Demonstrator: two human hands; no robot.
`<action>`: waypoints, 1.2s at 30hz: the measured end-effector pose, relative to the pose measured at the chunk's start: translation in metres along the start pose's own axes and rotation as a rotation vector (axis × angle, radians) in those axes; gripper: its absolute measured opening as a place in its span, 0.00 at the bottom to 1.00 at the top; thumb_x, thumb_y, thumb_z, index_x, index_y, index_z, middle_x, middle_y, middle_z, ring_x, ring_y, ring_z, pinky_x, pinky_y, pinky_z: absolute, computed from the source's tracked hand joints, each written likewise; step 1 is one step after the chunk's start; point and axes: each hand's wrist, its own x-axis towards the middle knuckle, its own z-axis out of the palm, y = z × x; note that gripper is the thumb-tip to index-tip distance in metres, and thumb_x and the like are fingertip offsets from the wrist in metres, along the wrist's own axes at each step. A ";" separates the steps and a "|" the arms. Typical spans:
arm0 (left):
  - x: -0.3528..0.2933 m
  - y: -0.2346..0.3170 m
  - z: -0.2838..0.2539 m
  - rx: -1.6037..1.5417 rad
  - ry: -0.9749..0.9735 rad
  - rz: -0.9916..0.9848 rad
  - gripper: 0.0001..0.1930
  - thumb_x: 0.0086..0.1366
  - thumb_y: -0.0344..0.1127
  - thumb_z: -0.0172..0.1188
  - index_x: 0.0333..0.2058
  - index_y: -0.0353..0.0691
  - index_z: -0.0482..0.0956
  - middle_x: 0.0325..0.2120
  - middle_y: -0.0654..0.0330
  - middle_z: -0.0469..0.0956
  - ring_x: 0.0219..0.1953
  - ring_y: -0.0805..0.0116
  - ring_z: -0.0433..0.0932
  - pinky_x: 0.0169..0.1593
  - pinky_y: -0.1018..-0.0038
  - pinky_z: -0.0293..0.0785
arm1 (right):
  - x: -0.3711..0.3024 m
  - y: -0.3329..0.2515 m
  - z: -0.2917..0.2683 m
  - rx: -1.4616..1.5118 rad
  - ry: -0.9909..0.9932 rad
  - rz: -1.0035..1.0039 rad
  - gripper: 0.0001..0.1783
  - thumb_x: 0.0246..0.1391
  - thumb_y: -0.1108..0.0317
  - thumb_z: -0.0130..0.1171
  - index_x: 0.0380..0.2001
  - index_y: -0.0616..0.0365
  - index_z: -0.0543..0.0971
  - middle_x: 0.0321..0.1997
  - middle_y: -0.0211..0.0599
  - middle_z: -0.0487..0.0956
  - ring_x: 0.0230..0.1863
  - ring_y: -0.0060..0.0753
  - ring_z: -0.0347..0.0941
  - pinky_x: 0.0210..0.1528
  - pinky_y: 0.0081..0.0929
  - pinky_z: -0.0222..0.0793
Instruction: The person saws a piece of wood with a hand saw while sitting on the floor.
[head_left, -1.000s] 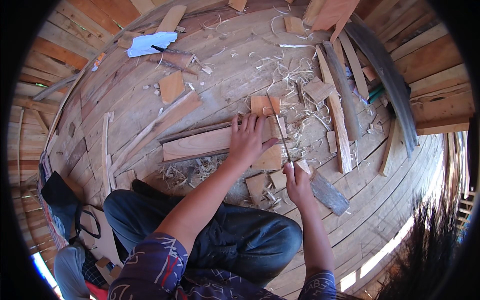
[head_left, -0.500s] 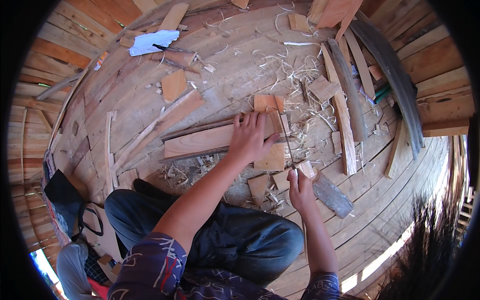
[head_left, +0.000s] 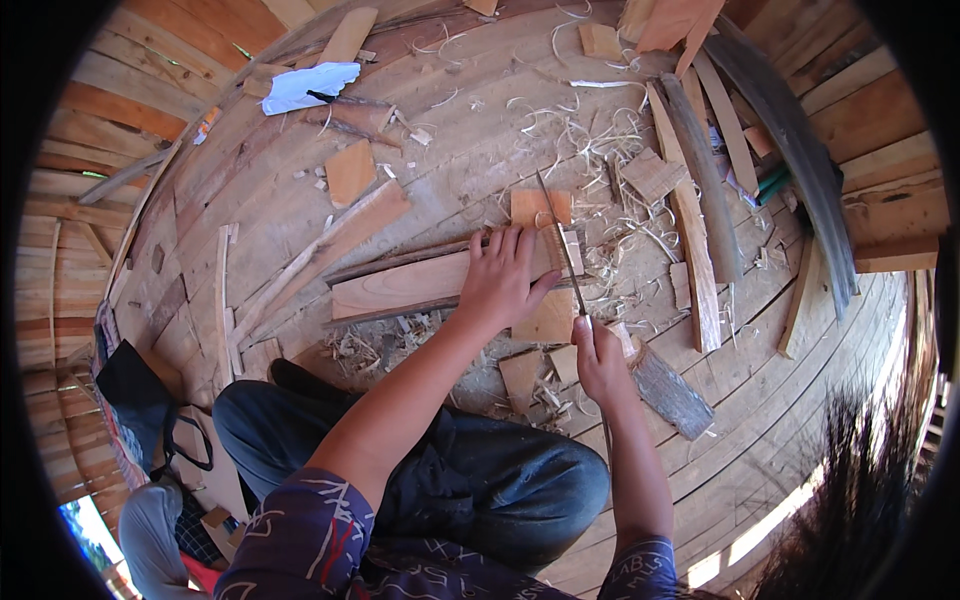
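My left hand (head_left: 497,275) presses down on a pale wooden board (head_left: 400,286), its fingers laid flat over the top and the thumb stretched toward the right end. In my right hand (head_left: 603,370) is the handle of a tool with a long thin blade (head_left: 562,240), seen nearly edge-on; whether it is a knife or a saw I cannot tell. The blade runs away from me across the board's right end, close by the left thumb. Under that end lies a flat wood piece (head_left: 545,318), and a reddish block (head_left: 540,206) shows beyond it.
Curled shavings (head_left: 600,150) litter the floor beyond the board. Long planks (head_left: 690,250) and a dark curved slab (head_left: 800,160) lie to the right. A bark-faced offcut (head_left: 672,392) sits near my right forearm. A white cloth-like sheet (head_left: 308,88) lies far left; another person's leg (head_left: 150,540) is at lower left.
My right hand has pushed the blade forward, away from me and slightly left, so its tip reaches farther past the board. The left hand has stayed in place on the board.
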 end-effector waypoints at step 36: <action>0.004 0.003 0.000 0.024 -0.045 0.007 0.34 0.64 0.55 0.54 0.55 0.29 0.64 0.52 0.45 0.69 0.58 0.52 0.65 0.62 0.53 0.52 | -0.036 -0.002 -0.013 -0.087 0.010 0.067 0.23 0.67 0.56 0.47 0.30 0.70 0.72 0.22 0.64 0.72 0.30 0.71 0.71 0.31 0.50 0.64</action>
